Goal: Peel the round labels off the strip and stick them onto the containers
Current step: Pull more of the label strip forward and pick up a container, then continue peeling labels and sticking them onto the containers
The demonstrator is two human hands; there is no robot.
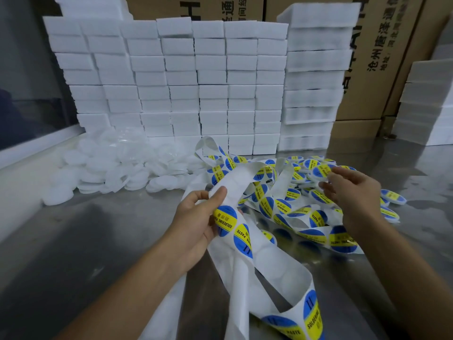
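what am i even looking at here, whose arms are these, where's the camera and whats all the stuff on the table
This is one picture from a wide-angle camera worn on a person's head, looking forward and down, so the two bare arms are that person's own. The left hand grips a long white paper backing strip carrying round blue-and-yellow labels. The right hand reaches into a pile of small round white containers already labelled; whether it holds one cannot be told. On the shiny metal table, a heap of plain white round containers lies to the left. Behind stand stacked white foam blocks and brown cardboard boxes.
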